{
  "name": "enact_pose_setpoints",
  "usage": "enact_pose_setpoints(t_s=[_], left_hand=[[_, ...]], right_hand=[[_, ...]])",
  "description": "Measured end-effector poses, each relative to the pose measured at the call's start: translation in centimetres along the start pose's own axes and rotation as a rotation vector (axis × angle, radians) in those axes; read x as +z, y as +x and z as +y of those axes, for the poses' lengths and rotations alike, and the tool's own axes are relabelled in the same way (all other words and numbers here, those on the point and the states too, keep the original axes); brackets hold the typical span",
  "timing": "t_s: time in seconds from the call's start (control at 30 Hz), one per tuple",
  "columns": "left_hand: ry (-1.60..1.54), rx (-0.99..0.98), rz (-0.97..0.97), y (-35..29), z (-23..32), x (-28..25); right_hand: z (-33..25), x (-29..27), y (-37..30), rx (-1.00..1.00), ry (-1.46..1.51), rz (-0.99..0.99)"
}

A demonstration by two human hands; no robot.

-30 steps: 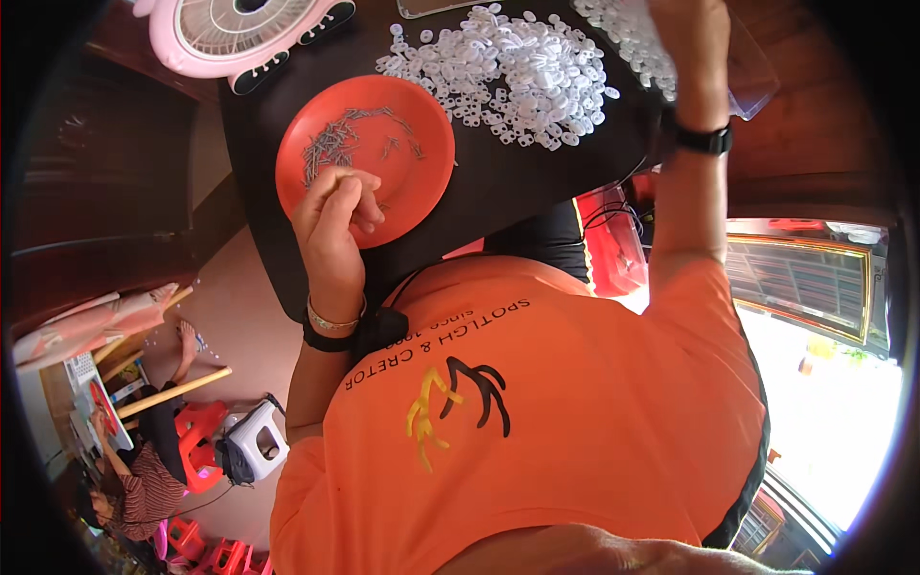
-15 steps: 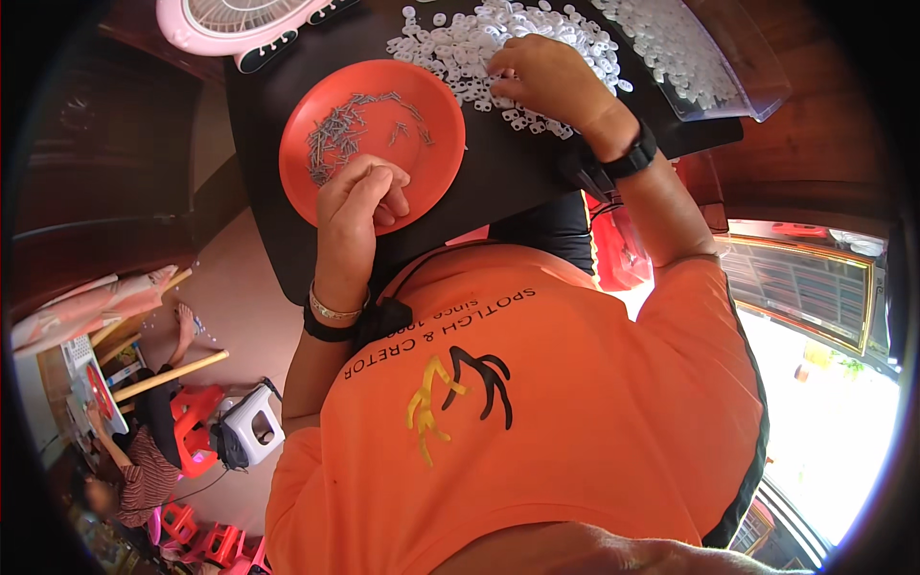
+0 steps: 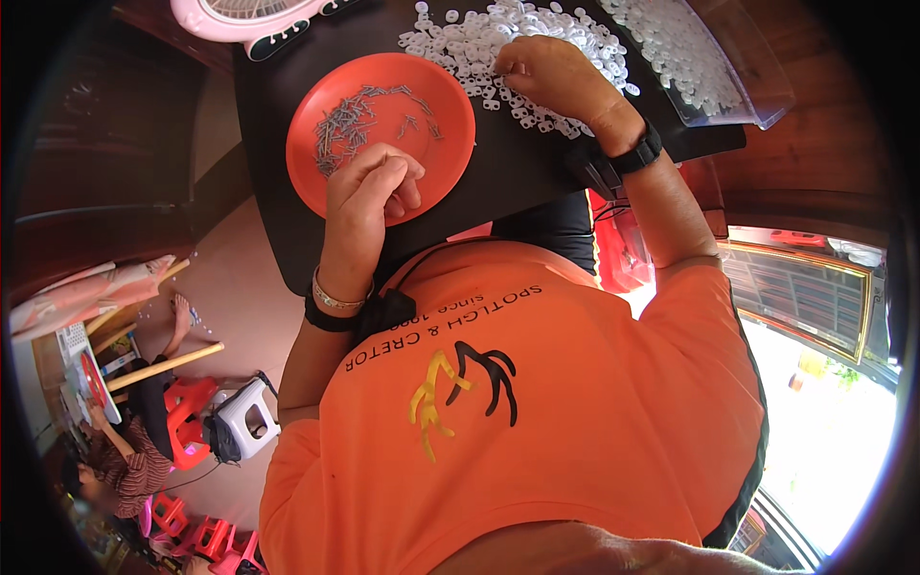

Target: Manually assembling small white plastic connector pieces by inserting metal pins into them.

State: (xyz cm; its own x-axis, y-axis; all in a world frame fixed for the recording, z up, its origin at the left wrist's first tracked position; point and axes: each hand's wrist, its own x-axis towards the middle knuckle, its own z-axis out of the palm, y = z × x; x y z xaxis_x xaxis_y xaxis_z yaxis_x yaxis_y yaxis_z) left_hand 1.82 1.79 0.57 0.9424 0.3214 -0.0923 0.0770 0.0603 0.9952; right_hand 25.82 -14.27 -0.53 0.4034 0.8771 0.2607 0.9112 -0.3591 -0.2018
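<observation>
Red plate (image 3: 448, 153), head view, on black table (image 3: 522, 158); grey metal pins (image 3: 337, 134) inside, thickest near its 10 o'clock. Left hand (image 3: 376, 187) over plate's 6 o'clock, fingers curled in; cannot tell whether they pinch anything. Right hand (image 3: 556, 79) toward plate's 2 o'clock, over white pieces (image 3: 474, 48), fingers bent together, tips partly hidden; pinch cannot be told. Clear bin (image 3: 765, 113) of similar pieces beyond, between 2 and 3.

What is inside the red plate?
Small grey rods lie in the red plate, mostly toward its left and far sides. The left hand covers part near the person; anything beneath is hidden.
</observation>
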Motion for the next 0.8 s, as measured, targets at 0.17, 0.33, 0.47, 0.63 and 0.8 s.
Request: enact_pose_setpoints(t_s=[0.17,0.33,0.47,0.63,0.8], left_hand=[[-0.008,0.051,-0.004,0.0,-0.1,-0.2],[0.011,0.109,0.009,0.3,0.5,0.2],[-0.022,0.137,0.017,0.7,0.7,0.9],[0.064,0.088,-0.058,0.7,0.1,0.1],[-0.046,0.088,-0.006,0.2,-0.1,0.3]], right_hand=[[-1.3,-1.4,0.3,0.125,0.604,-0.088],[-5.2,-2.4,0.5,0.214,1.19,-0.187],[-8.2,-2.2,0.3,0.197,1.373,-0.22],[-10.2,-2.0,0.2,0.052,1.202,-0.247],[-11.5,-1.9,-0.1,0.039,1.102,-0.105]])
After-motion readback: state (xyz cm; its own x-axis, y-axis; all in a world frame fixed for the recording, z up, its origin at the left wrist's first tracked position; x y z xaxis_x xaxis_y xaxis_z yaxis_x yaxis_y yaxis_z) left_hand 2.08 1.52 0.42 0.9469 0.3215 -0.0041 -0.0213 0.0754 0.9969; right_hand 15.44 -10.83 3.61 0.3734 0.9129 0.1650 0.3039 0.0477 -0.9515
